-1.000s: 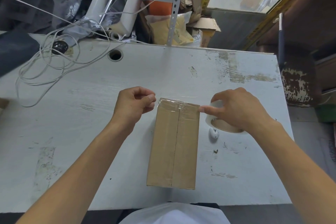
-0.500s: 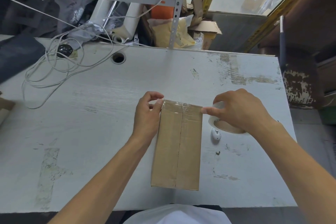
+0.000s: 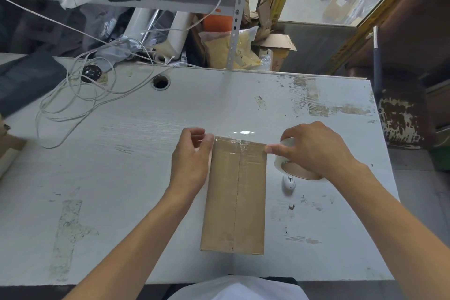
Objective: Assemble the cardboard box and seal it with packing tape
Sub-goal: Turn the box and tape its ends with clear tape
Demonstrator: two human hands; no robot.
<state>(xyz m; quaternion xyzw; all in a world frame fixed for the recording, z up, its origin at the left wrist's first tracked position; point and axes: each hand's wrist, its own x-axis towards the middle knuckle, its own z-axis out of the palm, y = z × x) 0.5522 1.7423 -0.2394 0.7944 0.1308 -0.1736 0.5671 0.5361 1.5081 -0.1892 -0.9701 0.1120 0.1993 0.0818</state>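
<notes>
The flat, long brown cardboard box (image 3: 235, 198) lay on the worn white desk (image 3: 126, 178) between the two hands, its centre seam running away from the person and its far end crossed by a strip of clear packing tape (image 3: 239, 142). The left hand (image 3: 192, 161) sat just beside the box's far left corner, fingers curled, with thumb and forefinger pinched together at the tape's end by that corner; whether the fingers actually held the tape could not be told. The right hand (image 3: 314, 151) lay just off the box's far right corner, curled over the white roll of clear packing tape (image 3: 297, 168), which stood on the desk beside the box's right edge. The extended forefinger of that grip touched the box's far right corner where the tape met it. A shiny stretch of tape showed just beyond the far edge of the box, between the two hands.

Just nearer the person than the roll, close below the right hand, lay a small white rounded object (image 3: 289, 184). Well to the left of the left hand and farther out, a loose coil of white cable (image 3: 80, 105) sprawled over the desk, with a round cable hole (image 3: 160, 82) beyond it. Past the desk's far edge stood cluttered shelving with a perforated metal post (image 3: 235, 24).
</notes>
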